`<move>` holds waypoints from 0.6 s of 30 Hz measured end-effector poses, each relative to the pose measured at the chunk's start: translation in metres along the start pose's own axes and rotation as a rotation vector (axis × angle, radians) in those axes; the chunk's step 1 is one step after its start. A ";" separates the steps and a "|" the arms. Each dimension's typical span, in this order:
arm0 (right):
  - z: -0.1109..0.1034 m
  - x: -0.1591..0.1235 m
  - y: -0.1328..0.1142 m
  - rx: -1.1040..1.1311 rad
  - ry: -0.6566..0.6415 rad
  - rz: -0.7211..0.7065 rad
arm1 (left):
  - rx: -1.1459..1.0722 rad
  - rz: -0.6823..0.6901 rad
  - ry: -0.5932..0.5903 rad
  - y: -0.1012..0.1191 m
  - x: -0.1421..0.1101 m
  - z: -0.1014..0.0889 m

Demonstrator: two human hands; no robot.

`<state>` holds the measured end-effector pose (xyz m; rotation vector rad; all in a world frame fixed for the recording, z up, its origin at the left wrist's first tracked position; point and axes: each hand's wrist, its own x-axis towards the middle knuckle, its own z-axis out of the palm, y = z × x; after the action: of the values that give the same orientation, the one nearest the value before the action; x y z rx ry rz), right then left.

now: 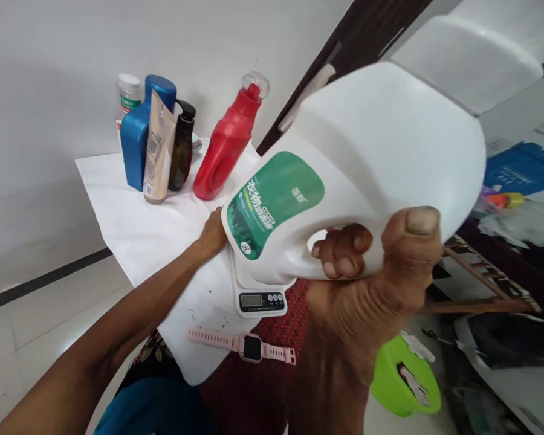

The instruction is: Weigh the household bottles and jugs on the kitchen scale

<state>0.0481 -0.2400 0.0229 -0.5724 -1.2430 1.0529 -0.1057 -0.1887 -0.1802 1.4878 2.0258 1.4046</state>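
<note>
A large white laundry-liquid jug (408, 139) with a green label fills the right half of the view, tilted with its base toward the table. My right hand (367, 260) is closed around its handle, fingers through the opening and thumb along the side. Under the jug's base lies a white digital kitchen scale (262, 303), partly covered by the jug; whether the two touch I cannot tell. My left hand (214, 232) reaches to the far side of the jug's base, its fingers hidden behind it. A pink-strapped watch (252, 348) lies in front of the scale.
On the white cloth (118, 199) stand a red bottle (226, 145), a dark pump bottle (182, 148), a beige tube (158, 151), a blue bottle (136, 139) and a white-capped bottle (129, 90) near the wall. A green basin (405, 380) sits on the floor at right.
</note>
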 end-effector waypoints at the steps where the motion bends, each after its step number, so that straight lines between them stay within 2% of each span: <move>1: -0.011 0.002 0.000 -0.033 0.004 -0.001 | 0.041 -0.011 -0.020 -0.004 0.002 0.001; 3: -0.032 0.005 0.003 -0.096 0.008 0.005 | 0.182 0.005 -0.058 -0.010 0.007 0.001; 6: -0.059 0.005 0.013 -0.153 0.033 0.018 | 0.404 0.062 -0.051 -0.016 0.013 -0.005; 10: -0.084 0.006 0.027 -0.178 0.060 0.046 | 0.485 0.062 -0.042 -0.015 0.014 -0.011; 14: -0.094 0.010 0.038 -0.159 0.052 0.075 | 0.516 0.057 -0.062 -0.015 0.014 -0.010; 18: -0.090 0.013 0.043 -0.191 0.028 0.066 | 0.533 0.071 -0.055 -0.018 0.015 -0.009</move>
<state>0.1189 -0.1934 -0.0320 -0.7771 -1.3158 0.9829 -0.1291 -0.1805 -0.1861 1.7851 2.4547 0.8617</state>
